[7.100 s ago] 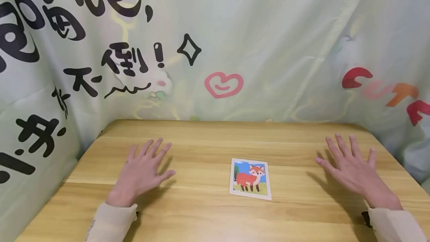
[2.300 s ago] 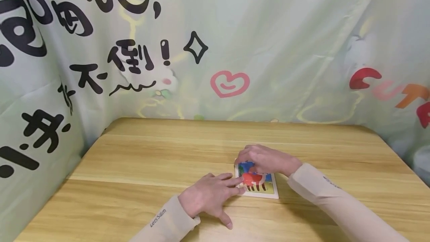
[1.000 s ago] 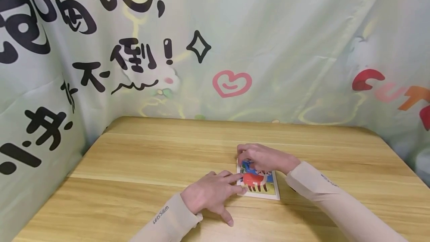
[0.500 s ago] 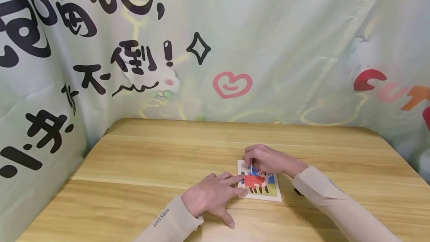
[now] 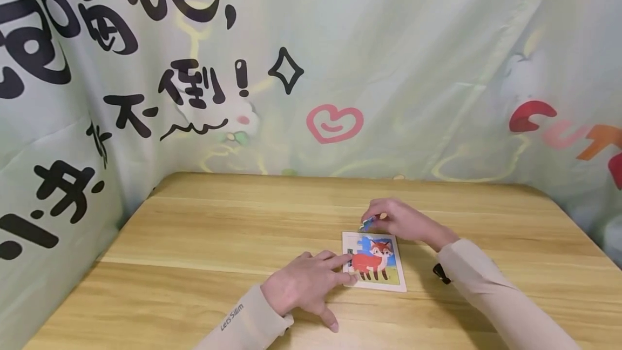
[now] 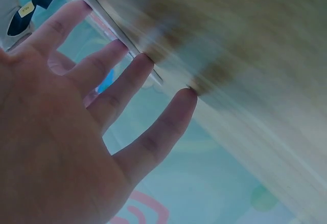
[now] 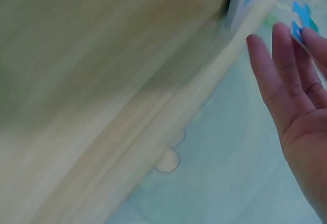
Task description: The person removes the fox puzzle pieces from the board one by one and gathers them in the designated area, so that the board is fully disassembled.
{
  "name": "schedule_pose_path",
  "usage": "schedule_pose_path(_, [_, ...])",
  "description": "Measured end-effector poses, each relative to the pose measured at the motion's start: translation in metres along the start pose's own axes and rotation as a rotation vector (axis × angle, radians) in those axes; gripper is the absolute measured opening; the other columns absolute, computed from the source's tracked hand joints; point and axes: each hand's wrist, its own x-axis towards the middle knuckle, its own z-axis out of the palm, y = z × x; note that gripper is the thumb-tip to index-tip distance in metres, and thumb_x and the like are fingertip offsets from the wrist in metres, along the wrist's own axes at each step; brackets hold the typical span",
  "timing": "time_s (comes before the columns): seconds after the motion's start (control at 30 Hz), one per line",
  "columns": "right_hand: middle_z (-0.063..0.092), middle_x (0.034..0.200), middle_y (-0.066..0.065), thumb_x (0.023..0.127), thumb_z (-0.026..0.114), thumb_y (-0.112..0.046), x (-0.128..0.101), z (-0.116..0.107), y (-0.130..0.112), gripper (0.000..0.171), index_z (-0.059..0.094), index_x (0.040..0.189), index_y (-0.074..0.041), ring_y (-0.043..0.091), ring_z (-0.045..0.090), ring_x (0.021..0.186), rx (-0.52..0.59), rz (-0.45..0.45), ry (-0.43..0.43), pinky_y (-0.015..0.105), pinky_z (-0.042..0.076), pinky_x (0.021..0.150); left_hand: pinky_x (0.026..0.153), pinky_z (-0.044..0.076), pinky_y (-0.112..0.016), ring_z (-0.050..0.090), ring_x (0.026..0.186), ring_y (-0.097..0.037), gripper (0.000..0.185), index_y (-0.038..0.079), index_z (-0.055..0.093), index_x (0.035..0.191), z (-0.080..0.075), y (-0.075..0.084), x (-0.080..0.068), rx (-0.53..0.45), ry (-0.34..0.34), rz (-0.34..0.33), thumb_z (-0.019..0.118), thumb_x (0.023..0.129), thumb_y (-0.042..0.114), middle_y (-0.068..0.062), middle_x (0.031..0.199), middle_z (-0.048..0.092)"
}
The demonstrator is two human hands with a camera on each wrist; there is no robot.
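A white-bordered fox jigsaw puzzle (image 5: 371,263) lies flat on the wooden table. Its far left corner shows a pale gap where the tray base is bare. My right hand (image 5: 403,220) pinches a blue and green puzzle piece (image 5: 367,224) between thumb and fingers, just beyond the puzzle's far edge. The same piece (image 6: 104,82) shows as a bit of blue behind the fingers in the left wrist view. With fingers spread, my left hand (image 5: 308,282) rests its fingertips on the puzzle's left border. In the right wrist view the puzzle's edge (image 7: 245,1) stands near the fingertips.
The wooden table (image 5: 218,242) has a back edge that meets a hanging pale cloth (image 5: 413,69) printed with black characters and a pink heart. A black band (image 5: 441,273) sits at the right cuff.
My right hand has lifted a piece out of the puzzle's far left corner and moved right and away with it. Earlier the puzzle was whole and both hands were apart. My left hand stays put.
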Motion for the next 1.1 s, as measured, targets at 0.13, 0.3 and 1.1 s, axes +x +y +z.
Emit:
schedule_pose_path(0.13, [0.067,0.092,0.001,0.089,0.07,0.007,-0.006,-0.009,0.0,0.016,0.066,0.104,0.001,0.016,0.062,0.083,-0.005,0.14,0.036,0.033,0.055,0.075,0.106,0.043,-0.049,0.033,0.144,-0.015,0.088,0.043,0.051,0.148,0.001,0.001,0.0,-0.008,-0.001,-0.007,0.082,0.069,0.065,0.01,0.164,0.027])
schedule_pose_path(0.3, [0.07,0.091,0.002,0.089,0.069,0.008,-0.014,-0.018,0.006,0.012,0.071,0.099,0.0,0.017,0.064,0.083,0.003,0.159,0.054,0.032,0.056,0.074,0.105,0.044,-0.049,0.034,0.143,-0.015,0.087,0.043,0.052,0.147,0.001,0.0,0.0,-0.01,0.0,-0.009,0.083,0.069,0.064,0.01,0.164,0.027])
schedule_pose_path(1.1, [0.071,0.086,-0.002,0.086,0.071,0.01,-0.047,-0.049,0.037,0.012,0.075,0.09,-0.001,0.01,0.062,0.076,-0.017,0.135,-0.025,0.029,0.055,0.068,0.106,0.044,-0.048,0.035,0.142,-0.015,0.087,0.044,0.051,0.148,0.0,0.002,0.001,0.017,-0.001,-0.008,0.081,0.069,0.066,0.011,0.164,0.027])
